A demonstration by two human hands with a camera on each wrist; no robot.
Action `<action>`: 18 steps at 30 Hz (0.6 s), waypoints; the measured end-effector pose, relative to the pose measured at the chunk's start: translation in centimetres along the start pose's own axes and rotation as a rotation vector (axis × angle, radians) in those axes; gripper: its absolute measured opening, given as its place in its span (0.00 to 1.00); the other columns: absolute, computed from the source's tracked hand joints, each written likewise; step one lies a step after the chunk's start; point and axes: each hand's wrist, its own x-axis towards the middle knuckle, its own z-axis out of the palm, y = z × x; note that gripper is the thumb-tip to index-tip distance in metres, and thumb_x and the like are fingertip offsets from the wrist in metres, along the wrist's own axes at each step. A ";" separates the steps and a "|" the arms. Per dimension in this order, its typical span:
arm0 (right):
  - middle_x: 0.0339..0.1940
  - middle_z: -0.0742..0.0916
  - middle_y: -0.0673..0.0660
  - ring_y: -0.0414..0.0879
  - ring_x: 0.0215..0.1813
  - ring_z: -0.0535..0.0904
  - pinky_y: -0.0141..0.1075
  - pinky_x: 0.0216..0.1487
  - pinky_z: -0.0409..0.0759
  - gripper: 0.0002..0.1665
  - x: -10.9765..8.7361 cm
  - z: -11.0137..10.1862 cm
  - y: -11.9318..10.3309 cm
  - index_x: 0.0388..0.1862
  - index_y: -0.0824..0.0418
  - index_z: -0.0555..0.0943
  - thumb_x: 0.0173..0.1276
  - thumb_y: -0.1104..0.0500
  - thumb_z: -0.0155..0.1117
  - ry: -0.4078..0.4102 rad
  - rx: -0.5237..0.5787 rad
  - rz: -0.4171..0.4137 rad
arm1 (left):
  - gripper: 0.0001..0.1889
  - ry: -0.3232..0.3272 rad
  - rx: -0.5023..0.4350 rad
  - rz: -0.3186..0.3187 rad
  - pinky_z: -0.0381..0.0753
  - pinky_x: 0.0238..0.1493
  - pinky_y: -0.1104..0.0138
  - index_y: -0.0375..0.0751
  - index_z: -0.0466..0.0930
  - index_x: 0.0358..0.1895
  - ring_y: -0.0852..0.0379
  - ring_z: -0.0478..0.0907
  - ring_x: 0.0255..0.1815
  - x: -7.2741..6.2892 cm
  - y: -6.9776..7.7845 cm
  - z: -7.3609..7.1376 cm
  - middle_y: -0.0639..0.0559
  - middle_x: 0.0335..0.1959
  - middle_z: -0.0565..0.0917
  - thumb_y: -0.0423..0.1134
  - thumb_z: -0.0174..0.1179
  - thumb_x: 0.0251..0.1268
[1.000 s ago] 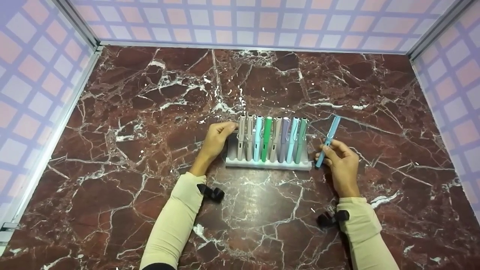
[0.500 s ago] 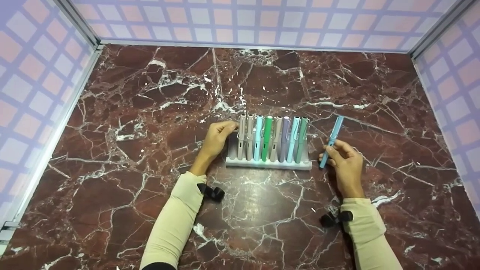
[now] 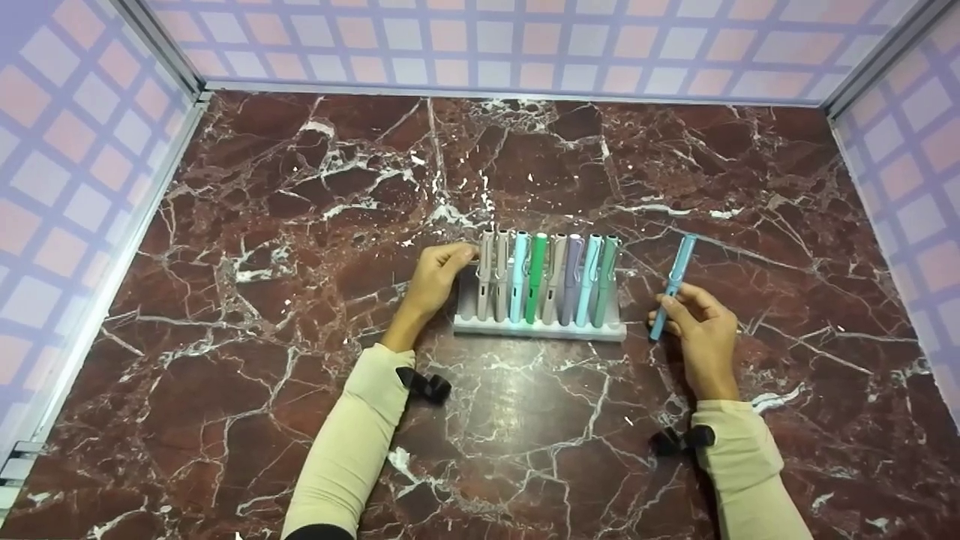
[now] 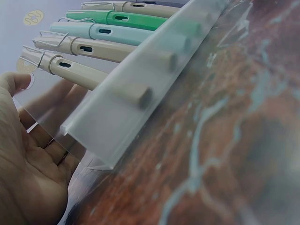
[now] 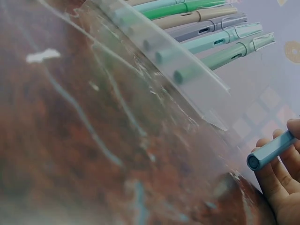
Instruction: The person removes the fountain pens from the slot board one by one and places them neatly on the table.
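A frosted clear pen stand point(image 3: 540, 331) holds a row of several capped pens, tilted back side by side. In the row are beige, pale blue, purple and dark green pens and one bright green pen point(image 3: 535, 277). My left hand point(image 3: 433, 279) grips the stand's left side edge, thumb in front and fingers behind the clear panel point(image 4: 49, 124). To the right of the stand, my right hand point(image 3: 705, 337) pinches a blue pen point(image 3: 683, 259) by its lower barrel, clip end up. The right wrist view shows that pen's round barrel end point(image 5: 254, 162), apart from the stand.
The table point(image 3: 262, 420) is dark red marble-patterned with white veins. Low checkered walls point(image 3: 510, 45) enclose it at the back, left and right. Dark camera mounts point(image 3: 424, 385) stick out from both wrists over pale sleeves point(image 3: 352, 435).
My right hand has moved a little to the right with the blue pen, widening the gap from the stand. My left hand stays at the stand's left edge.
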 end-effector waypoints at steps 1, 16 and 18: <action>0.33 0.88 0.62 0.47 0.26 0.86 0.36 0.31 0.87 0.18 -0.1 0.0 0.0 0.53 0.86 0.74 0.67 0.76 0.62 0.002 -0.008 -0.005 | 0.14 0.000 0.002 -0.004 0.79 0.60 0.59 0.18 0.81 0.44 0.59 0.84 0.45 0.0 0.1 0.0 0.28 0.44 0.86 0.28 0.48 0.71; 0.31 0.89 0.56 0.46 0.25 0.86 0.34 0.30 0.87 0.16 -1.1 0.5 -0.1 0.51 0.84 0.76 0.66 0.76 0.62 0.010 -0.081 0.009 | 0.14 0.003 0.010 0.022 0.80 0.60 0.58 0.17 0.81 0.44 0.59 0.84 0.45 0.0 0.1 -0.1 0.28 0.43 0.86 0.28 0.48 0.72; 0.31 0.89 0.56 0.46 0.26 0.86 0.35 0.30 0.87 0.16 -1.3 0.4 0.0 0.51 0.84 0.76 0.66 0.77 0.62 0.015 -0.090 0.010 | 0.14 -0.004 0.013 0.015 0.80 0.59 0.58 0.18 0.81 0.44 0.59 0.84 0.45 0.0 0.0 -0.1 0.28 0.43 0.86 0.28 0.48 0.72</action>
